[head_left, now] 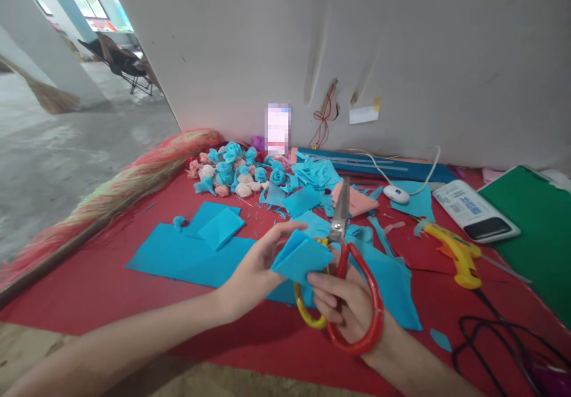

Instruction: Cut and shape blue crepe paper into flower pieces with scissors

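Folded blue paper (303, 257) held up over the red surface (200, 320). Left hand (245, 272) half open, fingers curled at its left side. Right hand (345, 302) closed, pinching its lower right corner, also holding scissors (339, 216), blades away from body. Paper flowers (227, 171) behind; yellow glue gun (457, 251) to the right.

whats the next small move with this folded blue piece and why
I'd probably pinch the folded blue piece flat with the left hand before bringing the scissors to it: its layers look slightly apart at the upper edge, the blades point away from it, and the right hand has the scissors while its fingertips touch the piece's lower corner.
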Action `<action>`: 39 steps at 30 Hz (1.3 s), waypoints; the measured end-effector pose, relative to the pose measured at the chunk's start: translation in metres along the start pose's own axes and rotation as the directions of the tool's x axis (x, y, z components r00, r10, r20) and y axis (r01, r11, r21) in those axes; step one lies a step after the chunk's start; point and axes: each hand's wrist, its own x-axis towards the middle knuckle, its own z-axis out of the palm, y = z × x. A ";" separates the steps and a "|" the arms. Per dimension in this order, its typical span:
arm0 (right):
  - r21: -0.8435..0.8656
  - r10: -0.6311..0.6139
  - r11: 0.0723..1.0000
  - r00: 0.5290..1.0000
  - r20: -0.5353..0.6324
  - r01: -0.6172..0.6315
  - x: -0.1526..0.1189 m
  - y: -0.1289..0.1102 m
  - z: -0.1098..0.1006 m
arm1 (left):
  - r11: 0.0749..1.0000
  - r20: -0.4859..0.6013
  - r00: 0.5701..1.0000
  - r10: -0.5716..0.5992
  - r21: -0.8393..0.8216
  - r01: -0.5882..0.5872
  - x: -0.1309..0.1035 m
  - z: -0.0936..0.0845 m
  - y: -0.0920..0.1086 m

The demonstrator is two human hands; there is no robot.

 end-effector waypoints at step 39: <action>-0.393 -0.297 0.894 0.940 -0.166 0.213 -0.019 0.003 0.014 | 0.997 -0.014 0.998 0.056 -0.046 -0.056 -0.011 0.004 0.005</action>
